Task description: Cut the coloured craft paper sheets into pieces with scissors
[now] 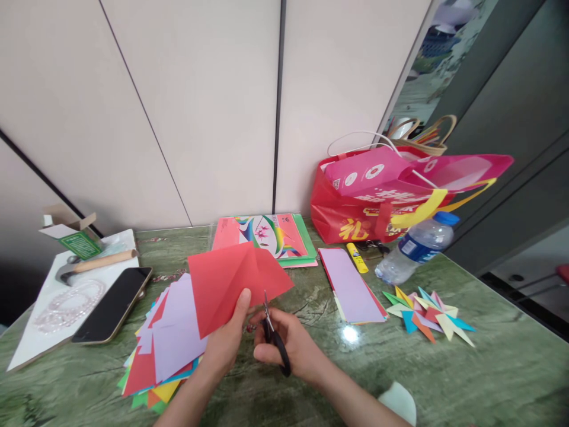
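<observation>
A creased red sheet of paper (226,276) is pinched in my left hand (231,332), thumb on top. My right hand (284,344) has its fingers through the black handles of a pair of scissors (270,332). The blades point up and away, close to the paper's lower right edge; I cannot tell whether they touch it. Left of my left hand lies a loose pile of coloured paper (175,344), with purple and red sheets on top. To the right of the scissors rests a stack of long paper strips (353,287), purple uppermost.
Folded paper stars (429,311) lie at the right, near a water bottle (415,246), a yellow glue stick (357,257) and a red gift bag (347,207). Paper packs (262,234) sit against the wall. At the left are a phone (113,305), a hammer (98,264) and a small box (73,234).
</observation>
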`<action>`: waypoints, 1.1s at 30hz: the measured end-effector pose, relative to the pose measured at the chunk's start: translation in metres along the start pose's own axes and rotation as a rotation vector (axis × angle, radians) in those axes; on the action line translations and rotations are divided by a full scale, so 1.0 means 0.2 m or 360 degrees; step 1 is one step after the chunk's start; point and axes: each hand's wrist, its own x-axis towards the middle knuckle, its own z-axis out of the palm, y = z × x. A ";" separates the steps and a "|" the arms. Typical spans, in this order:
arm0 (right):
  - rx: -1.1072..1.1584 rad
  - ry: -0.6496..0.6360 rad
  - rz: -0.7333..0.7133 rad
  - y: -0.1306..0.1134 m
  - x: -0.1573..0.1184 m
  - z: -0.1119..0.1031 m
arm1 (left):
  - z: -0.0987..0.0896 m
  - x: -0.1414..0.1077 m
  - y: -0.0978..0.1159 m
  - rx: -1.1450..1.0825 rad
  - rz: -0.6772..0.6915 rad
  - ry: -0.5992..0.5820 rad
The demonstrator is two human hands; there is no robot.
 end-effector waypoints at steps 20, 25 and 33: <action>-0.0057 0.0022 0.0032 -0.01 0.00 0.01 | 0.00 0.00 -0.01 0.0067 0.0036 -0.0049; -0.0045 0.0013 0.0022 -0.02 0.00 0.01 | 0.00 0.00 0.00 0.0076 0.0022 -0.0021; -0.0069 0.0002 0.0030 -0.01 0.00 0.00 | 0.00 0.00 -0.02 0.0059 0.0069 -0.0011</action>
